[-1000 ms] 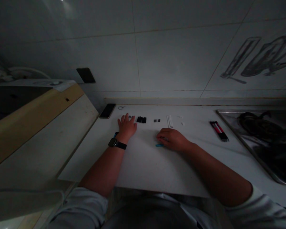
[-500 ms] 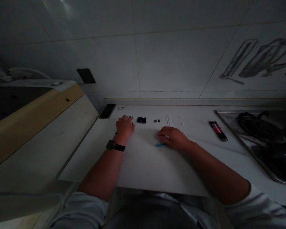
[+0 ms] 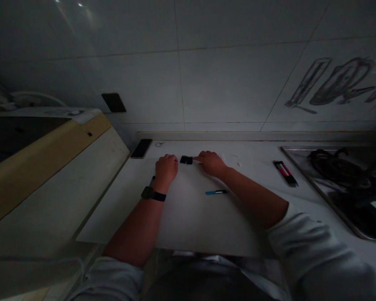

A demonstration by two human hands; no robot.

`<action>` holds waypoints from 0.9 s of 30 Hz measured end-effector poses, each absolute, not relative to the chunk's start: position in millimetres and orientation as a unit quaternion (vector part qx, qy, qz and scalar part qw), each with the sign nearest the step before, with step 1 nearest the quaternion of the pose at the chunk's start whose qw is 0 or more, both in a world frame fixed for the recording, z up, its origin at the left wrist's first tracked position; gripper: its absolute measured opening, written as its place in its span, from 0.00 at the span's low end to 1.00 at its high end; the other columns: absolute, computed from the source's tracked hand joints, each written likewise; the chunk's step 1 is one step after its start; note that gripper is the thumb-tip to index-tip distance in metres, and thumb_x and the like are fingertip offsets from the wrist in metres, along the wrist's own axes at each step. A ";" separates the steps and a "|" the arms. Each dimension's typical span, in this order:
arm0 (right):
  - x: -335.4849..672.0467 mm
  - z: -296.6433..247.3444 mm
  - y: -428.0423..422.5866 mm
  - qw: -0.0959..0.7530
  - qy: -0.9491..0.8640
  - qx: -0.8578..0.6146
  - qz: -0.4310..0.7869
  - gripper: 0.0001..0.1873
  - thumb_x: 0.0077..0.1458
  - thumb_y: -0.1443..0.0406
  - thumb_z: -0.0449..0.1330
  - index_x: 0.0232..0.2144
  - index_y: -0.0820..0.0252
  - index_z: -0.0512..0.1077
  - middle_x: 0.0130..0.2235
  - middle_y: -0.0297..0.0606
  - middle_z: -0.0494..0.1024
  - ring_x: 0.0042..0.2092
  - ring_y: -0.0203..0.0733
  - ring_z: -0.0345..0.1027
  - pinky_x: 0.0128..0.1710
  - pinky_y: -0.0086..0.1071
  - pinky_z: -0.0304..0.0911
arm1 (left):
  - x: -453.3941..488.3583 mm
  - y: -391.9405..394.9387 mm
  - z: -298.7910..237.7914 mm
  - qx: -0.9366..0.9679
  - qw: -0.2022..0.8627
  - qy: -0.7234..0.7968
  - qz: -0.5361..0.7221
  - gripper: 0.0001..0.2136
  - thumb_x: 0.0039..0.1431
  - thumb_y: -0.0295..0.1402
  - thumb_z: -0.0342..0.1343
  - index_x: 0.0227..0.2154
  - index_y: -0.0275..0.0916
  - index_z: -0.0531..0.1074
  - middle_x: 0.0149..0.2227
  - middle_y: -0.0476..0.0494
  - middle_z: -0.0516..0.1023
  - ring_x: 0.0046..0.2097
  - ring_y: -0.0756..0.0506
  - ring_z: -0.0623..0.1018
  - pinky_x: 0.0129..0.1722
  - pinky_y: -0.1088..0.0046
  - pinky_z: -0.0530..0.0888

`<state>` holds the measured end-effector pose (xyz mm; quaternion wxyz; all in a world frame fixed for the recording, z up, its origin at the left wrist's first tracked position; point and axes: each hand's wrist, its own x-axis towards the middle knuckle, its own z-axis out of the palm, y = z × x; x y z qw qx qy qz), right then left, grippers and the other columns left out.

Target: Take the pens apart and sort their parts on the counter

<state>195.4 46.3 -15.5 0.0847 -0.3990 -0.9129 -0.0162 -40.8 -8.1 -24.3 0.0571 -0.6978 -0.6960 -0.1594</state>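
Several small black pieces (image 3: 186, 159) lie in a row on the white countertop (image 3: 188, 217), between my two hands. My left hand (image 3: 167, 169), with a dark watch at the wrist, rests just left of them with curled fingers; whatever they hold, if anything, is hidden. From the other side, my right hand (image 3: 211, 163) points a stretched finger at the row's right end; its other fingers are bent. Nearer me lies a blue pen with a dark end (image 3: 216, 192). A second blue item (image 3: 152, 180) shows partly beside my left wrist.
A phone (image 3: 141, 149) and a small ring (image 3: 159, 144) lie at the back left. Thin white sticks (image 3: 222, 157) are partly behind my right hand. A black and red packet (image 3: 285, 173) lies near the gas stove (image 3: 332, 175) on the right.
My right hand has left the blue pen and moved up and left to the black pieces, covering the small grey pieces. My left hand has shifted slightly, its fingers more curled.
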 end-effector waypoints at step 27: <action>196.2 -20.2 81.1 0.121 -0.953 -0.272 -0.053 0.11 0.67 0.66 0.59 0.47 0.57 0.80 0.52 0.47 0.79 0.53 0.51 0.67 0.53 0.41 0.56 | -26.8 -6.6 -17.6 -0.774 0.052 -0.583 -0.243 0.06 0.71 0.32 0.54 0.47 0.41 0.73 0.47 0.41 0.80 0.48 0.40 0.77 0.52 0.61 0.71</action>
